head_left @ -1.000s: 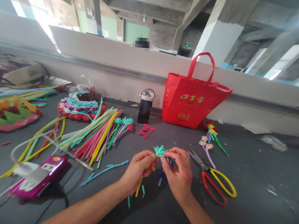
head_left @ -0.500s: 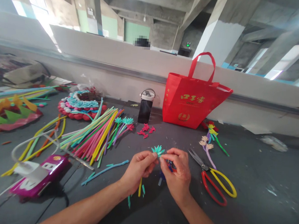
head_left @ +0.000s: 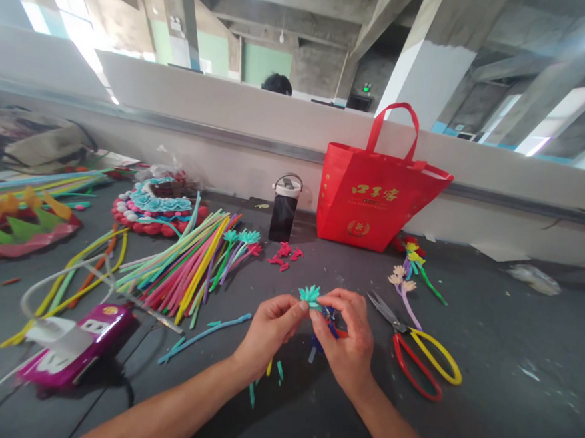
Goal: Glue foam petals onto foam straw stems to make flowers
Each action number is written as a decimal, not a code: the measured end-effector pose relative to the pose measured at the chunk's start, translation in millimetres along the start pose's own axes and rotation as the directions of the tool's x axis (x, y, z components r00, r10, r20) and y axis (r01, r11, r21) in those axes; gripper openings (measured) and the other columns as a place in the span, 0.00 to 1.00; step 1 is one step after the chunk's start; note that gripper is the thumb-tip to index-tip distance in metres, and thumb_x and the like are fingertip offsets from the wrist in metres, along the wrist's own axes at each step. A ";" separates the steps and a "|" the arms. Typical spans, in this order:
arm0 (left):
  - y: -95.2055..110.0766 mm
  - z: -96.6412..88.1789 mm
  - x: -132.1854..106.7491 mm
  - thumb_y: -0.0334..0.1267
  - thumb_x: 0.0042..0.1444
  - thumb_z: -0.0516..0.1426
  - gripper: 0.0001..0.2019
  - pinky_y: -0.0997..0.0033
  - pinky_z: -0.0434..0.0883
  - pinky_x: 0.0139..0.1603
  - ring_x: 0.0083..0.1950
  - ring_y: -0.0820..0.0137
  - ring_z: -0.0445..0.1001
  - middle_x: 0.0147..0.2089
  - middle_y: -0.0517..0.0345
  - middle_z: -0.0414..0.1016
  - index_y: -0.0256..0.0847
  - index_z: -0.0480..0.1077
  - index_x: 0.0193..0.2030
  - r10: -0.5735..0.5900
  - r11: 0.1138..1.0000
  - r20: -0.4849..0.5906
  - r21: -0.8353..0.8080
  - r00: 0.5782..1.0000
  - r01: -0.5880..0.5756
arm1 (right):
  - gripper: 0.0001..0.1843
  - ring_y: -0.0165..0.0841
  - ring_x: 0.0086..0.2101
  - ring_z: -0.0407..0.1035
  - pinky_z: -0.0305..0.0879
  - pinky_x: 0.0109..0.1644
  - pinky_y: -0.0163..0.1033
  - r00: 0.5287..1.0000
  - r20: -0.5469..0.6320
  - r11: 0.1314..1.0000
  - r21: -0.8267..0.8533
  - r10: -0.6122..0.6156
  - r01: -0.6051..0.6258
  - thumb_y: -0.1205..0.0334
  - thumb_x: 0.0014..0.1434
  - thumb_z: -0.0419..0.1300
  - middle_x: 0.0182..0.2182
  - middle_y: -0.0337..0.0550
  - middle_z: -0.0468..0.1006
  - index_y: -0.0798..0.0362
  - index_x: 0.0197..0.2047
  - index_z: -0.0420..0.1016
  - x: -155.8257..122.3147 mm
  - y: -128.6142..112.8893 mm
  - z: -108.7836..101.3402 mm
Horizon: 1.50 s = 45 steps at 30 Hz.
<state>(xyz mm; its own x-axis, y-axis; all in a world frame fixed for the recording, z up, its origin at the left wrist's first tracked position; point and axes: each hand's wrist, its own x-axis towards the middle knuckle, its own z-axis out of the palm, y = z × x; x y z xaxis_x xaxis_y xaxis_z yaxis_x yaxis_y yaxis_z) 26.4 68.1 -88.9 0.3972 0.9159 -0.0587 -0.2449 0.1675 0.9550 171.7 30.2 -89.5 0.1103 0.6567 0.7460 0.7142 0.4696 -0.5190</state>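
Observation:
A teal pipe-cleaner flower with pointed petals is held up over the dark table, between both hands. My left hand pinches its base between thumb and fingertips; a yellow stem shows below that hand. My right hand is closed at the flower's right side, thumb and index finger on a lower petal. Partly hidden behind the right hand lies a dark blue object with some orange-red by it. Small teal offcuts lie below the left hand.
Scissors with red and yellow handles lie right of my hands. Bundled pipe cleaners, a purple power strip and its white cable are on the left. Behind stand a bottle and a red bag; finished flowers lie beside it.
My right fingers have shifted slightly on the flower, and its petals look a little more upright. The yellow stem shows less below my left hand.

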 end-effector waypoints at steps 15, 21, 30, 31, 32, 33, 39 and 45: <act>2.8 0.8 -1.8 0.44 0.51 0.60 0.13 0.76 0.47 0.21 0.20 0.79 0.49 0.16 0.68 0.55 0.36 0.70 0.25 0.007 0.999 -0.014 0.043 1.000 -0.007 | 0.02 0.37 0.42 0.67 0.64 0.47 0.45 0.999 -0.018 0.999 -0.013 0.046 -0.046 0.63 0.60 0.61 0.37 0.42 0.72 0.49 0.38 0.74 1.2 1.5 2.2; 9.0 -3.7 1.0 0.43 0.50 0.61 0.11 0.76 0.48 0.21 0.21 0.79 0.52 0.19 0.65 0.61 0.37 0.70 0.26 0.026 0.997 -0.055 0.075 0.998 -0.022 | 0.15 0.37 0.43 0.69 0.66 0.49 0.46 0.964 -0.014 0.949 0.179 0.265 -0.258 0.56 0.60 0.60 0.42 0.45 0.74 0.50 0.49 0.70 -3.7 7.5 3.4; 10.7 -5.5 0.3 0.46 0.53 0.61 0.13 0.75 0.54 0.26 0.24 0.77 0.56 0.23 0.63 0.64 0.37 0.73 0.28 0.159 0.962 0.072 0.212 0.985 -0.171 | 0.28 0.39 0.47 0.71 0.69 0.48 0.44 0.847 0.373 0.632 0.565 0.378 -0.531 0.51 0.61 0.57 0.46 0.47 0.75 0.51 0.61 0.61 0.7 9.7 4.0; 9.7 -5.2 0.3 0.46 0.54 0.60 0.13 0.75 0.56 0.27 0.24 0.76 0.57 0.24 0.62 0.65 0.37 0.73 0.28 0.170 0.956 0.097 0.224 0.981 -0.188 | 0.28 0.39 0.46 0.71 0.69 0.49 0.44 0.844 0.394 0.630 0.563 0.365 -0.535 0.51 0.60 0.58 0.46 0.47 0.75 0.50 0.61 0.61 0.7 9.2 3.5; 8.6 -5.2 0.7 0.46 0.56 0.59 0.13 0.75 0.57 0.28 0.25 0.76 0.58 0.24 0.62 0.65 0.37 0.73 0.29 0.184 0.947 0.121 0.245 0.975 -0.209 | 0.29 0.39 0.46 0.72 0.68 0.50 0.44 0.841 0.404 0.637 0.552 0.359 -0.538 0.51 0.59 0.59 0.47 0.46 0.75 0.50 0.61 0.61 0.5 9.2 3.1; 7.4 -5.5 1.2 0.45 0.57 0.58 0.12 0.75 0.58 0.29 0.26 0.75 0.60 0.25 0.61 0.67 0.38 0.73 0.30 0.205 0.930 0.142 0.281 0.968 -0.238 | 0.29 0.38 0.46 0.72 0.68 0.51 0.44 0.839 0.407 0.652 0.533 0.361 -0.539 0.52 0.58 0.61 0.48 0.46 0.75 0.49 0.61 0.62 0.1 9.5 2.9; 2.5 -10.3 4.5 0.37 0.60 0.54 0.12 0.73 0.59 0.33 0.30 0.72 0.65 0.27 0.58 0.67 0.39 0.71 0.27 0.337 0.678 0.293 0.584 0.895 -0.446 | 0.21 0.39 0.45 0.71 0.68 0.51 0.46 0.872 0.344 0.820 0.338 0.349 -0.461 0.56 0.56 0.63 0.46 0.45 0.76 0.50 0.53 0.69 3.1 13.6 -2.5; 1.1 -13.0 3.2 0.31 0.59 0.51 0.13 0.73 0.56 0.31 0.29 0.71 0.62 0.27 0.59 0.62 0.40 0.67 0.24 0.345 0.570 0.378 0.643 0.859 -0.512 | 0.15 0.42 0.54 0.64 0.60 0.59 0.51 0.944 0.319 0.986 0.107 0.086 -0.127 0.60 0.56 0.64 0.52 0.46 0.71 0.46 0.48 0.76 15.2 9.7 -15.5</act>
<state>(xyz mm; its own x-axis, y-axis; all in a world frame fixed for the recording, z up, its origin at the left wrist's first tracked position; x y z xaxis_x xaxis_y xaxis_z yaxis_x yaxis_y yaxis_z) 15.9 76.0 -91.8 0.5912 0.7067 0.3887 0.2258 -0.6076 0.7614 191.0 35.6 -76.8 -0.0549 0.8488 0.5258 0.6166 0.4431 -0.6508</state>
